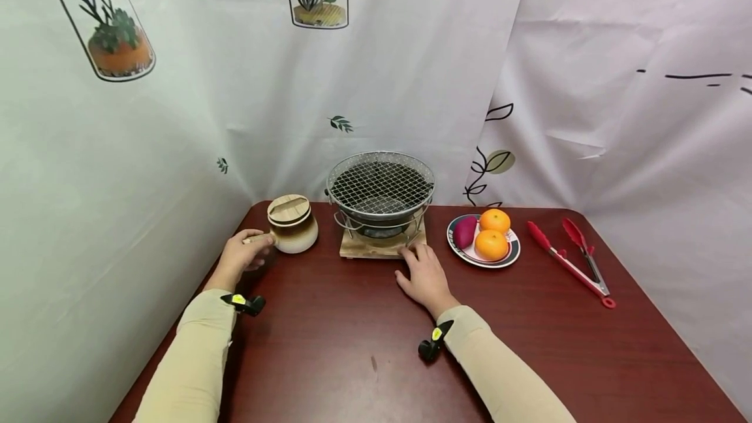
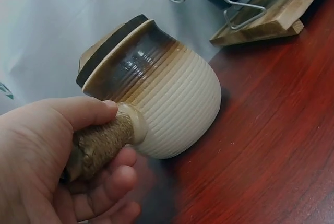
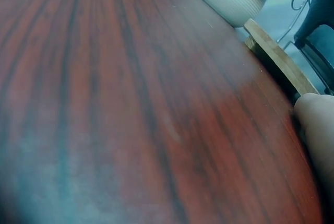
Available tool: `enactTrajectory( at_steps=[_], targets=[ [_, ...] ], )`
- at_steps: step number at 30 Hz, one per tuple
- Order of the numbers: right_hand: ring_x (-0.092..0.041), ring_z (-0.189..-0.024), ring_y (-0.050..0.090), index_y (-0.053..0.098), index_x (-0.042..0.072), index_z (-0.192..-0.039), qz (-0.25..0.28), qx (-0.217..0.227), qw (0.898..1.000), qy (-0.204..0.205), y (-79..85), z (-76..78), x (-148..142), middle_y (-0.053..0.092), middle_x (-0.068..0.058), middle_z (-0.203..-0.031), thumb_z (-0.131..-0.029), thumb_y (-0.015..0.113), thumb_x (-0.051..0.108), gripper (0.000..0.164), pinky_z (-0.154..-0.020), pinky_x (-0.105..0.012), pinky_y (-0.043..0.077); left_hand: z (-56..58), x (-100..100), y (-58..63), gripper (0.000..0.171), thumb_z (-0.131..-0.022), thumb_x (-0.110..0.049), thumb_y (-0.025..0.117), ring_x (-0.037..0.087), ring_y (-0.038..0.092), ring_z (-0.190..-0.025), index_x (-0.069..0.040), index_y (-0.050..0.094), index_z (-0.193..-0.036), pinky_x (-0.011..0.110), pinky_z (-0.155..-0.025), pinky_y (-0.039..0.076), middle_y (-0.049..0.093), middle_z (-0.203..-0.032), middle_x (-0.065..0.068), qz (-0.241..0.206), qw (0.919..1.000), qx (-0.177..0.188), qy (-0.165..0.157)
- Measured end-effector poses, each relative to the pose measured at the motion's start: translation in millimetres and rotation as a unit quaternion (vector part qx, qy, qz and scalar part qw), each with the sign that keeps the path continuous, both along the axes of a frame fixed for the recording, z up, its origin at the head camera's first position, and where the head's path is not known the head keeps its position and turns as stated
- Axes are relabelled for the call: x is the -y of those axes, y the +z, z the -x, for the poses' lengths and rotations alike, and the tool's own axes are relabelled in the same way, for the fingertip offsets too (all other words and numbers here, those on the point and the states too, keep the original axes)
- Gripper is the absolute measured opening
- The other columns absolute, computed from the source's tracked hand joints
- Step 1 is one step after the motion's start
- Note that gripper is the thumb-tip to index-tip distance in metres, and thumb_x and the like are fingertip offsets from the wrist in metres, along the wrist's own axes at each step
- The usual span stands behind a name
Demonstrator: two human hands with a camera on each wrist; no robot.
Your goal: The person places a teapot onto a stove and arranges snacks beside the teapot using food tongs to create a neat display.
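Observation:
A ceramic pot, ribbed cream below and brown-glazed above, stands at the left of the table under a wooden lid. My left hand grips its cord-wrapped side handle, thumb on top and fingers curled beneath. In the middle, a round tabletop grill with a wire mesh top rests on a wooden base. At the base's front right corner lies my right hand, its fingertips right at the wood. In the right wrist view only part of that hand shows, at the right edge.
Right of the grill, a patterned plate bears two oranges and a purple oval item. Red-tipped tongs lie spread farther right. A printed white curtain hangs behind the dark red table.

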State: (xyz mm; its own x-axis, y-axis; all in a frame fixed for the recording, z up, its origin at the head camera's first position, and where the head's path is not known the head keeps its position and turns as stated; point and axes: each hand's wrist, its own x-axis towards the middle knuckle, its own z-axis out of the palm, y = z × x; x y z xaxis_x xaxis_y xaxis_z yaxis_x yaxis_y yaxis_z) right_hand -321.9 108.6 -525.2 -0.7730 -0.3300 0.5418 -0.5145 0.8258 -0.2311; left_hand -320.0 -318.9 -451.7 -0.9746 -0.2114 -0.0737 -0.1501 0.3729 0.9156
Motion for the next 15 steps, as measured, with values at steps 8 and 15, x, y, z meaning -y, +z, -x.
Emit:
enactTrajectory(
  at_steps=[8, 15],
  targets=[
    [-0.035, -0.117, 0.051, 0.066, 0.012, -0.128, -0.002, 0.001, 1.0, -0.004, -0.4, -0.3, 0.7, 0.054, -0.014, -0.123, -0.085, 0.075, 0.03, 0.047, -0.103, -0.049, 0.043, 3.3, 0.1, -7.6, 0.042, -0.09, -0.037, 0.074, 0.017, 0.057, -0.059, -0.008, 0.057, -0.114, 0.033, -0.055, 0.053, 0.065, -0.08, -0.002, -0.002, 0.9996, -0.025, 0.017],
    [-0.035, -0.115, 0.052, 0.066, 0.012, -0.126, 0.002, -0.009, 1.0, 0.0, -0.1, -0.5, -0.2, 0.054, -0.014, -0.121, -0.084, 0.077, 0.03, 0.047, -0.101, -0.049, 0.044, 5.7, -0.2, -11.7, 0.036, -0.089, -0.036, 0.076, 0.011, 0.046, -0.047, -0.01, 0.056, -0.106, 0.034, -0.053, 0.052, 0.062, -0.072, -0.002, -0.014, 0.9991, -0.029, 0.027]
  ],
)
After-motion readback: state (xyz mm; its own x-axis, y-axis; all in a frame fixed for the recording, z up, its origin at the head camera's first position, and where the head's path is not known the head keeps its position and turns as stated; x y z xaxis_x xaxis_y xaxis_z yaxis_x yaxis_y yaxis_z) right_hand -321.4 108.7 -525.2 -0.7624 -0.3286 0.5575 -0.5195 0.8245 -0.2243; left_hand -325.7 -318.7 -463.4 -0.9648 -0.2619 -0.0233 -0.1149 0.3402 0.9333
